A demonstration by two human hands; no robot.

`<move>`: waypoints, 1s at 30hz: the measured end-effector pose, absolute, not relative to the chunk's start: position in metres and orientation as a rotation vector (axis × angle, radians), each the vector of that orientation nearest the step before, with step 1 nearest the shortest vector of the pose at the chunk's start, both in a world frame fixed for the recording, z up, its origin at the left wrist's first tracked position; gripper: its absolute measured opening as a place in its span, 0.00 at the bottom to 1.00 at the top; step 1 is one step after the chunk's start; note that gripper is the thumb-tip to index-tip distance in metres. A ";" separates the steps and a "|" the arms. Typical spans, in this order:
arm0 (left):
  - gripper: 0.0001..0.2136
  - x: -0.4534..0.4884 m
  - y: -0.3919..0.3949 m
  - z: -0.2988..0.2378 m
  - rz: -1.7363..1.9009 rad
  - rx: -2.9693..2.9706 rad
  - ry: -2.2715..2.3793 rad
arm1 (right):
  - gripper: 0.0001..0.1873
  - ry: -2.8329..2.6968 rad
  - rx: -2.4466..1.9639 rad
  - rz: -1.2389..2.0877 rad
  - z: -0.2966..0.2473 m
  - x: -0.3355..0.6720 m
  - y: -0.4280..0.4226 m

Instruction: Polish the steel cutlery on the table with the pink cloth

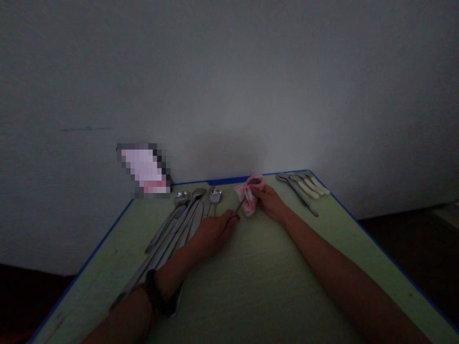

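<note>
My left hand [217, 231] is closed round the thin metal handle of a spoon [239, 208], which points up and to the right. The spoon's far end is largely hidden by a pink and white cloth [248, 203]. My right hand [271, 203] pinches that cloth around the spoon, with part of it looped up at the top. Beneath and left of my left forearm lies a spread of long metal utensils [167, 239], among them a ladle [181, 197] and other spoons. Right of my right hand rests a small group of spoons with white handles [309, 186].
A green table [247, 286] with a blue edge stands against a grey wall [236, 86]. At its back left corner, a phone-like object [145, 169], blurred out by pixels, leans upright. A long metal spoon [301, 196] lies beside the white-handled ones.
</note>
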State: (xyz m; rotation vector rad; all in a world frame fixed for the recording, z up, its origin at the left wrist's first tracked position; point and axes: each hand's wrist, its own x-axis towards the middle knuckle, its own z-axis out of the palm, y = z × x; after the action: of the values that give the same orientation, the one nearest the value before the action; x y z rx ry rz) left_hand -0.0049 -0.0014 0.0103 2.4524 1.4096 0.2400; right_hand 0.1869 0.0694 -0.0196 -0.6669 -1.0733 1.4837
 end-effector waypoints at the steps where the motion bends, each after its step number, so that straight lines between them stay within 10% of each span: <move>1: 0.18 -0.005 -0.001 0.010 0.243 2.445 1.416 | 0.15 -1.045 -0.662 1.465 -0.020 0.186 0.070; 18: 0.19 -0.007 0.000 0.007 0.324 2.349 1.385 | 0.14 -1.035 -0.949 0.987 -0.023 0.186 0.072; 23: 0.19 -0.007 -0.001 0.010 0.408 2.240 1.417 | 0.10 -0.996 -0.771 1.306 -0.014 0.185 0.071; 30: 0.20 -0.007 -0.001 0.013 0.467 2.184 1.396 | 0.35 -1.234 -0.732 1.397 -0.004 0.187 0.060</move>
State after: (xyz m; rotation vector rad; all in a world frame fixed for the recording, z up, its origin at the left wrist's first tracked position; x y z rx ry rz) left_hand -0.0071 -0.0009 0.0128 2.1836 1.3958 0.4672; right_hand 0.1871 0.0596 -0.0044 -0.7323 -1.2335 1.3971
